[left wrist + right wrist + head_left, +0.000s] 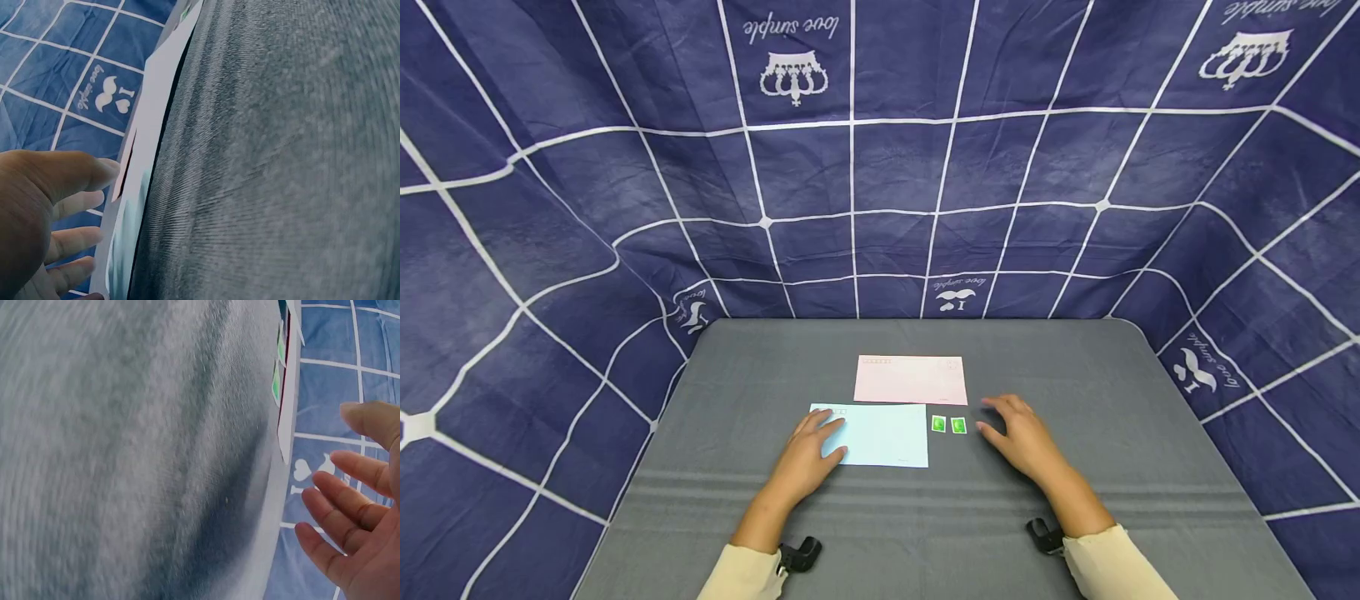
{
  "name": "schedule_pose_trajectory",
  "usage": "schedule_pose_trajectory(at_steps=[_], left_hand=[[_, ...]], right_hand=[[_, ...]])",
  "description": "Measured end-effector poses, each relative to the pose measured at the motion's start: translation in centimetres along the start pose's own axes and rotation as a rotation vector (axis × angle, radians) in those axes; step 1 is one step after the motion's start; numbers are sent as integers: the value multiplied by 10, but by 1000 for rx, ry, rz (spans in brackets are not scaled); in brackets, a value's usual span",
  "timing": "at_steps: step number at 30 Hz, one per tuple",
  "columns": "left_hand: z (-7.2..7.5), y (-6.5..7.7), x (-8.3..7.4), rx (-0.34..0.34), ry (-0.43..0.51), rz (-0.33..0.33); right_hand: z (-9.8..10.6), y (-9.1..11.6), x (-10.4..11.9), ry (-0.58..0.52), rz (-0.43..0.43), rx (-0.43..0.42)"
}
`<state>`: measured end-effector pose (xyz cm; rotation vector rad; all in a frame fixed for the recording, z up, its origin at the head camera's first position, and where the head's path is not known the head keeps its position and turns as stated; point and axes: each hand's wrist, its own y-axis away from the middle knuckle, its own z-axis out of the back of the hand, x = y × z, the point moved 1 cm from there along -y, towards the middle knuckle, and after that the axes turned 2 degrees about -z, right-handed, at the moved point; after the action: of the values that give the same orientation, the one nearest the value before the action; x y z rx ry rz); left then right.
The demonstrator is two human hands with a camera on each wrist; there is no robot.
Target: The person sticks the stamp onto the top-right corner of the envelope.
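A light-blue envelope (pixel 883 437) lies flat on the grey table. Over its left end is my left hand (pixel 805 458), fingers spread and holding nothing; in the left wrist view the thumb (pixel 94 172) and fingers are loosely extended near the envelope's edge. Whether they touch the paper I cannot tell. Behind lies a pink envelope (pixel 910 381). Two green stamps, a left stamp (pixel 938 423) and a right stamp (pixel 958 426), sit to the right of the blue envelope. My right hand (pixel 1022 437) is just right of the stamps, its fingers apart and nothing in them.
A grey cloth covers the table (pixel 737 358), with slight folds toward the front. Dark blue curtains (pixel 895 167) with white grid lines hang at the back and on both sides. Each wrist wears a black camera mount, a left mount (pixel 801 554) and a right mount (pixel 1043 536).
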<state>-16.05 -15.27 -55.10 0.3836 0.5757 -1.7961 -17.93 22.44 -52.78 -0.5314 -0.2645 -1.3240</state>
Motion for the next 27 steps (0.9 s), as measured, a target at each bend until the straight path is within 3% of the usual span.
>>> schedule_pose_trajectory(at_steps=[9, 27], left_hand=[[-4, -1, 1, -23, -23, -42], [-8, 0, 3, 18, -40, -23]], right_hand=[[-10, -4, 5, -18, 6, 12], [-27, -13, 20, -106, 27, 72]])
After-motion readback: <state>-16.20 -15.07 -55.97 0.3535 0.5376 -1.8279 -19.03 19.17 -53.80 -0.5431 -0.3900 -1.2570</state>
